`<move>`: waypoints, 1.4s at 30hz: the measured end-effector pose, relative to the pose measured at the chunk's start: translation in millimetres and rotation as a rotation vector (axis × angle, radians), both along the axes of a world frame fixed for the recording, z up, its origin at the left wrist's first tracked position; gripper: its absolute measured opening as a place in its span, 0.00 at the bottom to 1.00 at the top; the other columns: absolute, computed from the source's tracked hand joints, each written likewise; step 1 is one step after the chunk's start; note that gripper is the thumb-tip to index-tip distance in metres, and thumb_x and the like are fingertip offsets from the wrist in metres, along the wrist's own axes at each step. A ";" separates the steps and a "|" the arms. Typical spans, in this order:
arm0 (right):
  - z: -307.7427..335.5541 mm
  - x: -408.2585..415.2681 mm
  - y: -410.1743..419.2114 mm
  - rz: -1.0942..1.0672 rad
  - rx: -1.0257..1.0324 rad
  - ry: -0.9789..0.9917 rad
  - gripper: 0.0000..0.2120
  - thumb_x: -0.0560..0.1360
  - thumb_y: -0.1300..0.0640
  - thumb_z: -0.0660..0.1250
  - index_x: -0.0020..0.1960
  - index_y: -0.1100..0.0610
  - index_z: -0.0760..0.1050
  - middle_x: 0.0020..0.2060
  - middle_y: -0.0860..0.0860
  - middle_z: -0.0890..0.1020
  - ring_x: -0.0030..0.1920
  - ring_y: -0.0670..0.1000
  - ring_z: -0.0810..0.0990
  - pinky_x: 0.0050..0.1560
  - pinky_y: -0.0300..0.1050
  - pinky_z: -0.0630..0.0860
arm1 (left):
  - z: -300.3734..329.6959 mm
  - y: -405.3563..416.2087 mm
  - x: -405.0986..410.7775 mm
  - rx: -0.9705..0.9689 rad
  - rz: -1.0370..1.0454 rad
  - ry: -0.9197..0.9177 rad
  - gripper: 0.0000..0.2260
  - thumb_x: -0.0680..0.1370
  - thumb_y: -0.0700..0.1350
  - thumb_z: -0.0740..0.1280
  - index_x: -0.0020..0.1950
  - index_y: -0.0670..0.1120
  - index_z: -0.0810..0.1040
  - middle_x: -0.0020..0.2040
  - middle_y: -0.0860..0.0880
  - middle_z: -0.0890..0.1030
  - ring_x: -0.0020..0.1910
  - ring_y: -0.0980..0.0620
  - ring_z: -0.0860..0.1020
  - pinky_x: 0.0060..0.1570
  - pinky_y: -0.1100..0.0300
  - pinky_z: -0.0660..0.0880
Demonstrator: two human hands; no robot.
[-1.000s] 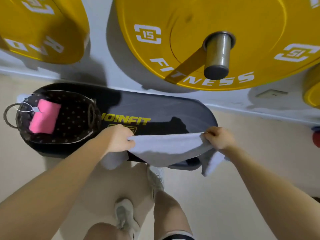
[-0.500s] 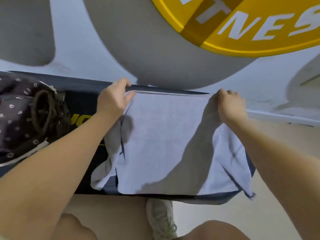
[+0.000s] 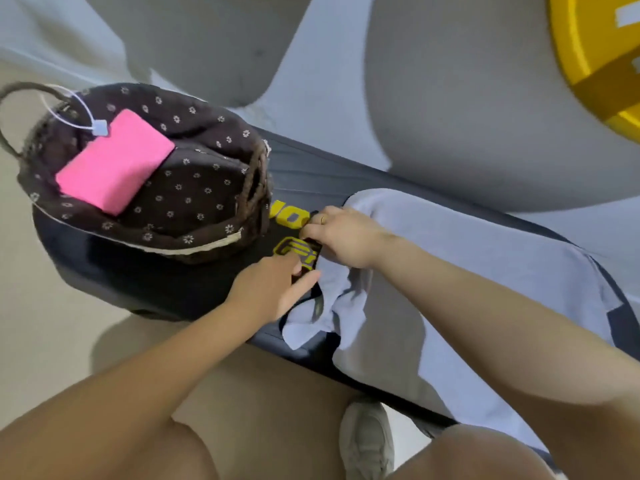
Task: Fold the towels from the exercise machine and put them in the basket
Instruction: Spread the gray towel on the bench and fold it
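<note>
the light blue towel (image 3: 485, 258) lies spread on the bench (image 3: 311, 174), its left end crumpled beside the basket (image 3: 194, 233). right hand (image 3: 346, 237) pinches that end; left hand (image 3: 273, 292) has its fingers straight, touching it. it looks soft and limp, best taken by the corners.

Pale blue towel (image 3: 485, 258) lies spread right of centre, its left edge rumpled; folded pink towel (image 3: 114, 164) sits in the flower-print basket (image 3: 194, 199) upper left.
</note>
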State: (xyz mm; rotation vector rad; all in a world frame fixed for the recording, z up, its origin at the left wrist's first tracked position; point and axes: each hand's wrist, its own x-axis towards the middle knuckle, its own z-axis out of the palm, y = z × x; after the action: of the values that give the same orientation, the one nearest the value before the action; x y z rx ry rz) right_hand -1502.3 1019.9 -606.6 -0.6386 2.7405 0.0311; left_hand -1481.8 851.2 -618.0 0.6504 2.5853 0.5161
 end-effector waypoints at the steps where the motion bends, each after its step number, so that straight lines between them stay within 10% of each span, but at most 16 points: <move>1: -2.5 -1.3 -4.5 0.021 0.024 -0.036 0.16 0.76 0.61 0.56 0.63 0.56 0.70 0.58 0.55 0.75 0.60 0.57 0.71 0.51 0.47 0.69 | -3.9 -3.4 5.7 0.024 -0.009 -0.050 0.15 0.78 0.56 0.59 0.35 0.50 0.65 0.39 0.48 0.73 0.45 0.43 0.75 0.38 0.56 0.63; 10: -1.4 15.6 16.6 0.139 0.167 -0.159 0.13 0.77 0.57 0.58 0.61 0.54 0.69 0.51 0.55 0.77 0.56 0.58 0.74 0.45 0.47 0.71 | -18.0 -6.2 31.6 0.096 -0.189 -0.024 0.13 0.74 0.51 0.67 0.51 0.43 0.75 0.51 0.48 0.72 0.51 0.48 0.73 0.45 0.56 0.68; 13: 9.1 12.8 17.9 0.079 0.175 -0.135 0.13 0.77 0.56 0.57 0.61 0.53 0.71 0.53 0.55 0.76 0.54 0.57 0.75 0.40 0.45 0.67 | -13.3 -7.9 26.4 0.268 -0.023 -0.185 0.12 0.77 0.47 0.63 0.38 0.40 0.71 0.37 0.49 0.69 0.39 0.49 0.70 0.39 0.56 0.64; 17: 33.3 2.6 20.7 -0.135 0.044 -0.004 0.11 0.75 0.59 0.57 0.55 0.56 0.73 0.51 0.54 0.76 0.48 0.58 0.75 0.37 0.45 0.65 | -2.7 -23.8 15.6 0.519 0.313 -0.519 0.24 0.72 0.56 0.62 0.48 0.34 0.73 0.40 0.43 0.75 0.38 0.48 0.72 0.42 0.53 0.67; 24: 49.3 -38.3 0.6 -0.393 0.072 0.266 0.10 0.78 0.58 0.54 0.56 0.61 0.68 0.36 0.58 0.75 0.37 0.62 0.72 0.33 0.44 0.61 | 12.5 -49.6 2.0 0.489 0.438 -0.350 0.12 0.78 0.46 0.63 0.46 0.36 0.74 0.41 0.35 0.76 0.38 0.46 0.72 0.39 0.55 0.66; 27: 36.4 -47.6 -14.5 -0.531 -0.030 0.275 0.10 0.77 0.60 0.54 0.56 0.61 0.67 0.29 0.53 0.66 0.36 0.60 0.69 0.30 0.43 0.59 | 14.2 -58.8 0.9 0.411 0.450 -0.173 0.09 0.78 0.46 0.62 0.47 0.41 0.76 0.41 0.42 0.80 0.37 0.49 0.76 0.37 0.62 0.68; 34: 1.9 -49.4 -11.1 -0.888 -0.402 0.166 0.15 0.76 0.62 0.55 0.59 0.57 0.74 0.55 0.58 0.80 0.55 0.61 0.77 0.47 0.46 0.70 | 6.2 -71.7 5.1 0.199 0.430 0.070 0.07 0.78 0.47 0.62 0.51 0.44 0.73 0.36 0.49 0.74 0.39 0.46 0.75 0.39 0.53 0.71; 38: 11.1 -54.3 -5.9 -1.331 -1.091 0.065 0.11 0.73 0.65 0.58 0.34 0.57 0.74 0.36 0.55 0.77 0.38 0.57 0.75 0.39 0.45 0.75 | 11.5 -72.6 11.7 0.250 0.275 0.252 0.06 0.77 0.45 0.64 0.51 0.44 0.74 0.37 0.49 0.77 0.36 0.46 0.76 0.34 0.57 0.69; 42: 25.3 -52.3 5.7 -1.454 -1.207 0.084 0.14 0.74 0.64 0.64 0.30 0.58 0.70 0.29 0.53 0.75 0.28 0.50 0.76 0.38 0.42 0.78 | 18.3 -69.9 12.6 0.260 0.063 0.346 0.15 0.75 0.52 0.56 0.45 0.43 0.76 0.29 0.48 0.78 0.27 0.43 0.77 0.25 0.59 0.68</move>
State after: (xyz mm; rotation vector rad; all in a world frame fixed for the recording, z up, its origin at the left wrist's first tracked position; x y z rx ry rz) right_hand -1554.6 1025.6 -581.3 1.2448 2.3123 -1.8945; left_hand -1469.2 781.3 -599.7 0.8065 2.8958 0.8361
